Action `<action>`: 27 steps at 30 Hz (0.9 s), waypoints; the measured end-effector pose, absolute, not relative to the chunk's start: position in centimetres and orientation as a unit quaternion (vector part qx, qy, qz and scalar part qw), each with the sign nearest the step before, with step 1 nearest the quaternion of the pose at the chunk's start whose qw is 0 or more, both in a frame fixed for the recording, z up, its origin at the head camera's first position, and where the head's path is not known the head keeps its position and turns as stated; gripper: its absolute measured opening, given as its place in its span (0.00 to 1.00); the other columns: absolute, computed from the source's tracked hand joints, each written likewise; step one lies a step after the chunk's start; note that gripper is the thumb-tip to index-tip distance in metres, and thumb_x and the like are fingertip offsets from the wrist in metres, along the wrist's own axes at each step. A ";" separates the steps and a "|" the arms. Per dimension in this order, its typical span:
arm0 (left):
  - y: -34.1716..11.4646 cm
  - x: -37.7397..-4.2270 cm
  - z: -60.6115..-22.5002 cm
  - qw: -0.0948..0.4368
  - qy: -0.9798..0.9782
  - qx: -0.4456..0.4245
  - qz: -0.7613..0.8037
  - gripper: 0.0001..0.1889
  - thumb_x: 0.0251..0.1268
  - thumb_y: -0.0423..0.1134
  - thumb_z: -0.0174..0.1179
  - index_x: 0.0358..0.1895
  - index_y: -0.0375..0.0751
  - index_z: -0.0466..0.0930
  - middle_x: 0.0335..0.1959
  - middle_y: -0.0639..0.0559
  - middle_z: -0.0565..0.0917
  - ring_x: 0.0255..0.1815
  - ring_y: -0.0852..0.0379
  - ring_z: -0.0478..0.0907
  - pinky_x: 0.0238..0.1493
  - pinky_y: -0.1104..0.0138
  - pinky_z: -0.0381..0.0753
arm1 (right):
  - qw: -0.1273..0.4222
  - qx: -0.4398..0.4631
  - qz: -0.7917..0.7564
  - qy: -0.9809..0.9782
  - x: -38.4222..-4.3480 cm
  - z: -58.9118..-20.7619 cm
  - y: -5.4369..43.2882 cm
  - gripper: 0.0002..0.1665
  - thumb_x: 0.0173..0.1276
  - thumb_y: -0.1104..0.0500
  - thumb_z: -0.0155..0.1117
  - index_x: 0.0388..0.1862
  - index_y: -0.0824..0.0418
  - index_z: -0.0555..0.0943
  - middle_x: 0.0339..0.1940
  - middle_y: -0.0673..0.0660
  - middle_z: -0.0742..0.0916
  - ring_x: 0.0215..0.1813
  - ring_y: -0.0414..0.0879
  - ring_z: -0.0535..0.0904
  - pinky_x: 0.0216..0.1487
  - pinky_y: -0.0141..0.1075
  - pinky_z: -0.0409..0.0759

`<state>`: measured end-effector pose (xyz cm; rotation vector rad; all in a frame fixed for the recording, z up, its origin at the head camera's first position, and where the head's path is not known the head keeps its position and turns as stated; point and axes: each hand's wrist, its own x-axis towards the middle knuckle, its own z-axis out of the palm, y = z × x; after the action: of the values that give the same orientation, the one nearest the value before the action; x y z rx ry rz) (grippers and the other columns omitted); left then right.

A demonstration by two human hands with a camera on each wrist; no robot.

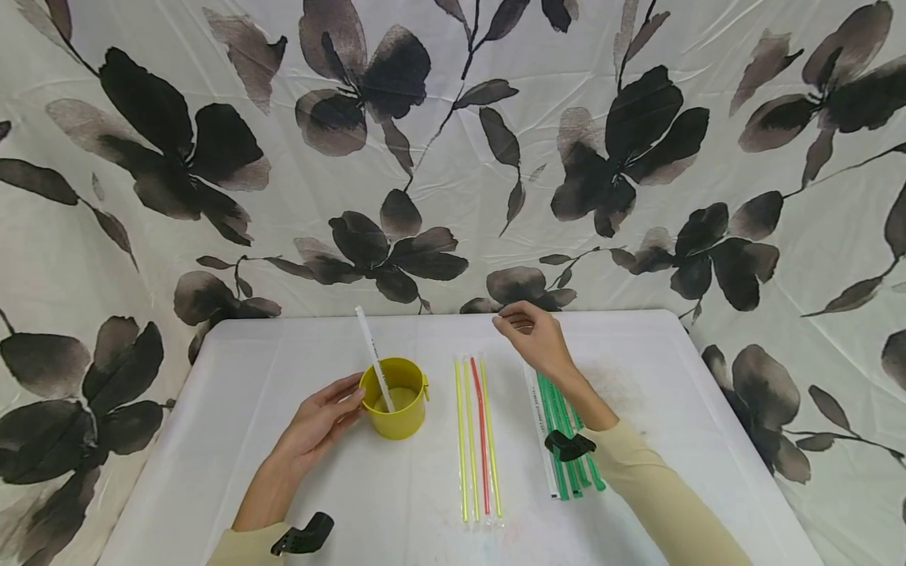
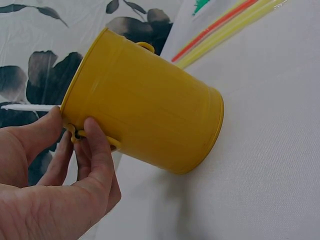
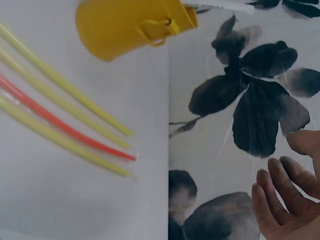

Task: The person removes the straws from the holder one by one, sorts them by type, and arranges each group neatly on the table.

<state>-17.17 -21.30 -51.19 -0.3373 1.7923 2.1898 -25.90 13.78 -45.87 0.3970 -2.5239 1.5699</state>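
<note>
A yellow bucket (image 1: 395, 424) with small side lugs stands at the middle left of the table, a white paper-wrapped straw (image 1: 371, 346) leaning out of it. My left hand (image 1: 322, 420) grips the bucket at its near side; in the left wrist view the thumb is at the rim and a finger lies by the lug (image 2: 114, 144). My right hand (image 1: 534, 338) hovers past the straws with fingers loosely bent and nothing between them. Right of the bucket lie several yellow straws (image 1: 460, 440) and one red straw (image 1: 481, 432) in clear wrappers.
Beneath my right forearm lie several green straws (image 1: 559, 472) and white paper-wrapped straws (image 1: 541, 440), partly covered by the arm. The white table (image 1: 248, 369) ends at the back against a flower-printed cloth (image 1: 453, 181).
</note>
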 end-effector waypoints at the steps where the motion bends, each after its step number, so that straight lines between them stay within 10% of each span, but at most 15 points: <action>1: -21.3 -17.2 -51.2 0.145 0.622 -0.116 0.760 0.32 0.76 0.35 0.61 0.78 0.34 0.61 0.75 0.39 0.66 0.61 0.59 0.79 0.65 0.66 0.78 | 0.071 0.137 0.522 -0.839 -25.9 -45.8 13.5 0.17 0.75 0.55 0.68 0.54 0.66 0.83 0.47 0.60 0.87 0.51 0.53 0.84 0.58 0.44 0.83; 27: -21.4 -17.4 -51.5 0.150 0.619 -0.114 0.762 0.32 0.75 0.35 0.62 0.78 0.34 0.62 0.75 0.39 0.65 0.66 0.53 0.76 0.70 0.61 0.73 | 0.064 0.234 0.527 -0.814 -25.7 -46.4 6.1 0.17 0.73 0.58 0.69 0.55 0.65 0.83 0.47 0.58 0.87 0.47 0.51 0.86 0.54 0.38 0.85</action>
<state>-17.37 -21.44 -51.49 -0.3286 1.7786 2.1891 -25.71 6.06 -46.44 0.7073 -2.4582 1.5919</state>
